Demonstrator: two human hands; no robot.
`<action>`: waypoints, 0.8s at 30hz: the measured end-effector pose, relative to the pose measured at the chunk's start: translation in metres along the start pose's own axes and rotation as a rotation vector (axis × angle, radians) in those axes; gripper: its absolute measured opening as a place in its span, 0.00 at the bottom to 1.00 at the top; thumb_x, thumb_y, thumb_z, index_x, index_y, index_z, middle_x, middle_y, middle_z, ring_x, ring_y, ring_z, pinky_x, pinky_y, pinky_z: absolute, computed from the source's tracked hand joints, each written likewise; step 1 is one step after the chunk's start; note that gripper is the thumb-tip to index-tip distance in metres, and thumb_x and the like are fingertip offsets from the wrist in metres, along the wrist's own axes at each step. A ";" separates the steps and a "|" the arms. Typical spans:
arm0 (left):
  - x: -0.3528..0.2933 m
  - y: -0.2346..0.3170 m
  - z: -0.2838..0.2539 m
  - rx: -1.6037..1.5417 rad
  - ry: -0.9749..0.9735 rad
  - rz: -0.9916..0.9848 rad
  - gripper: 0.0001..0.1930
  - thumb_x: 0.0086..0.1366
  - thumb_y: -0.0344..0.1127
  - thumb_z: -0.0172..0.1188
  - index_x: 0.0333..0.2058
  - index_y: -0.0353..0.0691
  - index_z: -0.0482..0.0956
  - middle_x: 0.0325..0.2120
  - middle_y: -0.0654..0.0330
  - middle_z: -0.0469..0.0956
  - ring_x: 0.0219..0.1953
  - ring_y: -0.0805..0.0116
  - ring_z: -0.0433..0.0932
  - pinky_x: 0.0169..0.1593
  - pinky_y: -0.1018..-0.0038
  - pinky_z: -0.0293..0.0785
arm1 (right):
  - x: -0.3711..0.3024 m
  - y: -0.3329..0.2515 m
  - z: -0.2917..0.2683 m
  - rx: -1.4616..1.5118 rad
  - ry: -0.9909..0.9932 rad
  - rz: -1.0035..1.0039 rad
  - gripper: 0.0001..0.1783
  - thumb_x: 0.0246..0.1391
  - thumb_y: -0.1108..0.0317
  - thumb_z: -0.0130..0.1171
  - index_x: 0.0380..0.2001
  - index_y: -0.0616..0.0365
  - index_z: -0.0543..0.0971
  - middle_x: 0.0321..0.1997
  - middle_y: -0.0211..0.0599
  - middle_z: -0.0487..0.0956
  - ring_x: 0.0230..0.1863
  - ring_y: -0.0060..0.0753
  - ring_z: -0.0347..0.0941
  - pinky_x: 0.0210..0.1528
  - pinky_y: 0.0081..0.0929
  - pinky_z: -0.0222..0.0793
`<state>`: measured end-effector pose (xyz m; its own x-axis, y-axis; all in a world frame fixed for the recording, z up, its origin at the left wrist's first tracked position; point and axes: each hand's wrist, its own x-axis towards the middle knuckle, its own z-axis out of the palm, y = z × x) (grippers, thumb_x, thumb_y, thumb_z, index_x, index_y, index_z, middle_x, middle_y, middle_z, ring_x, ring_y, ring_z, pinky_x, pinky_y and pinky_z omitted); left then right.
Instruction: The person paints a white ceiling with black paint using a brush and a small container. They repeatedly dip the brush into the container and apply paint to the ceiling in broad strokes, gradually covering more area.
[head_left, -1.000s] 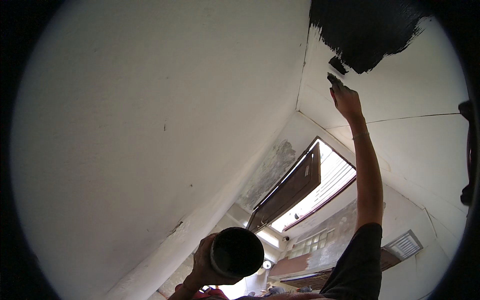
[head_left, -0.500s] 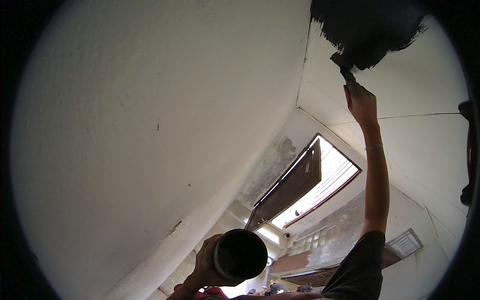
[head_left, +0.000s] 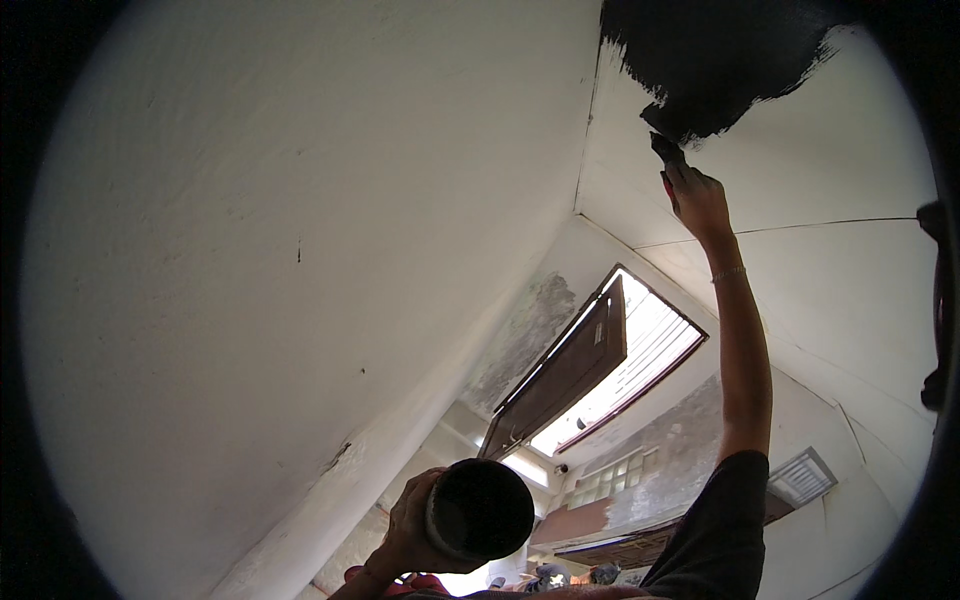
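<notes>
A bare room under renovation: rough white plaster walls (head_left: 250, 250), a ceiling (head_left: 830, 230) half-coated with black paint patch (head_left: 720, 60), a brown shutter (head_left: 560, 375) open below it.

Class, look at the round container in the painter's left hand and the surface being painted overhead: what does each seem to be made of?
The container, held in the left hand, looks like a dark, matt can, metal or plastic; its shaded underside leaves that open. The ceiling looks like white, matt plaster with fine cracks, partly covered by black paint with streaky brush edges.

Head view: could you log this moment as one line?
right hand: holds brush at black paint patch | left hand: holds dark can
</notes>
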<state>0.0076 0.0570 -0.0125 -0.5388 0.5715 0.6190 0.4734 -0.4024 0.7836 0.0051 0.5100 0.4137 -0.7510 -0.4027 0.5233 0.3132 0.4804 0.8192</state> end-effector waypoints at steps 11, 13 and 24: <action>0.001 -0.002 -0.001 0.042 -0.026 0.057 0.65 0.34 0.53 0.88 0.66 0.33 0.57 0.58 0.41 0.72 0.59 0.40 0.74 0.62 0.52 0.74 | -0.017 -0.002 -0.014 -0.089 0.055 -0.082 0.16 0.58 0.67 0.66 0.48 0.60 0.80 0.33 0.34 0.80 0.30 0.30 0.80 0.32 0.30 0.80; 0.003 0.000 0.000 0.029 -0.020 0.073 0.65 0.34 0.53 0.88 0.67 0.33 0.56 0.58 0.41 0.72 0.59 0.40 0.74 0.62 0.52 0.74 | -0.009 0.003 0.002 -0.035 -0.003 -0.069 0.16 0.56 0.69 0.66 0.48 0.59 0.80 0.32 0.36 0.80 0.31 0.34 0.81 0.33 0.32 0.80; -0.003 0.003 -0.004 0.037 -0.013 0.112 0.67 0.34 0.54 0.87 0.68 0.34 0.55 0.59 0.42 0.71 0.60 0.40 0.74 0.61 0.50 0.74 | -0.005 0.020 -0.125 -0.300 0.290 0.013 0.21 0.57 0.68 0.69 0.54 0.56 0.80 0.35 0.32 0.84 0.31 0.26 0.82 0.33 0.23 0.81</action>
<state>0.0083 0.0513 -0.0122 -0.4718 0.5340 0.7015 0.5556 -0.4377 0.7069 0.0879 0.4242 0.4568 -0.5642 -0.6214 0.5436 0.5095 0.2560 0.8215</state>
